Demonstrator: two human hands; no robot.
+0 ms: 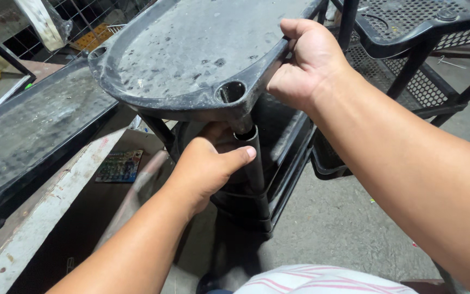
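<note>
Under the head camera, only one view: both hands work on a black plastic shelf rack. Left hand (205,163) is closed around the black upright tube (257,169), thumb laid across it, just below the corner socket (230,91) of the top shelf tray (191,49). Right hand (305,62) is above and to the right of the left one, fingers curled over the tray rim, closed on it w/ a firm grip.

The tray is dusty, w/ dark spots, and sits tilted toward the camera. The tube top is touching the underside of the socket, approx. in line w/ it; if it is fully pushed in, I cannot tell. A second socket hole (98,52) at the far-left corner looks empty. So my judgement: the lower tiers (284,158) are already stacked behind the left hand, the top tray is on but not seated at every corner.

Left of the left hand lies another flat black tray (23,130) and, lower, a small colourful board (118,165) on the floor. Right of the right hand stands a perforated black rack (409,32).
</note>
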